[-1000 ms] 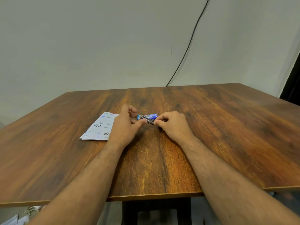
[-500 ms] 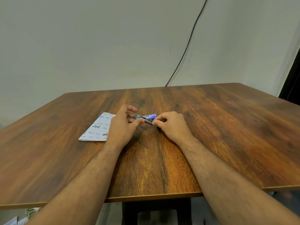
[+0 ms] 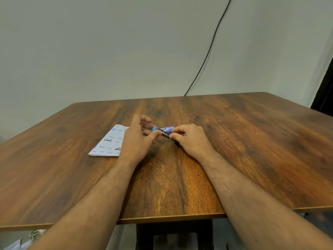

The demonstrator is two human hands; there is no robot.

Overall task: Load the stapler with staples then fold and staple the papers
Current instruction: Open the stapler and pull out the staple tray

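Note:
A small stapler [image 3: 164, 132] with a metal body and a light blue end lies between my hands near the middle of the wooden table [image 3: 252, 150]. My right hand [image 3: 191, 139] pinches its right end. My left hand [image 3: 138, 139] touches its left end with thumb and fingers, the fingers loosely curled. Just behind the stapler sits a small blue staple box [image 3: 168, 129], partly hidden. A folded white paper [image 3: 110, 141] with handwriting in several colours lies flat to the left, its right edge under my left hand.
A black cable [image 3: 207, 51] runs down the pale wall to the table's far edge. A dark frame [image 3: 324, 91] stands at the far right. Papers [image 3: 18, 244] lie on the floor at the lower left. The table's front edge is near my forearms.
My left fingers have opened slightly around the stapler's blue end. Both hands stay at the stapler; the paper has not moved.

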